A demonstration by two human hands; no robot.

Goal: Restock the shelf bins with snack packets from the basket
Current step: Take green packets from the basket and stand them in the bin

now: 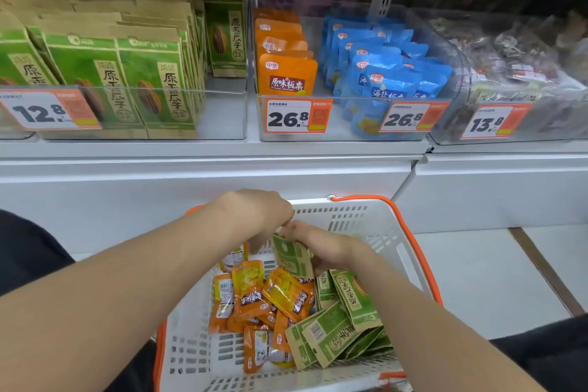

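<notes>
**Hands at the basket: one green packet held**

The basket (378, 226), white with an orange rim, is positioned in front of the white base panel of the shelf. A green packet (292, 256) is gripped by the right hand (321, 247) over the far part of the basket. The fingers are curled round the packet's right edge, and the packet is held tilted above the heap. The left hand (254, 212) is held just left of that packet, over the far left corner of the basket, with its fingers bent downward. Whether it pinches the packet or only meets it cannot be told.

Inside the basket, loose orange packets (251, 299) are heaped on the left side. A green stack (342, 328) of similar packets is laid on the right side, touching the orange heap.

Beyond and above the basket, three clear bins are lined up on the shelf:

- **Left bin (222, 118):** filled with upright green packets.
- **Middle bin (343, 127):** directly above the basket, stocked with an orange row on its left and blue packets (388, 73) on its right.
- **Right bin (458, 73):** filled with dark packets, too blurred to identify.

Price tags (297, 116) are fixed to the bin fronts.
</notes>
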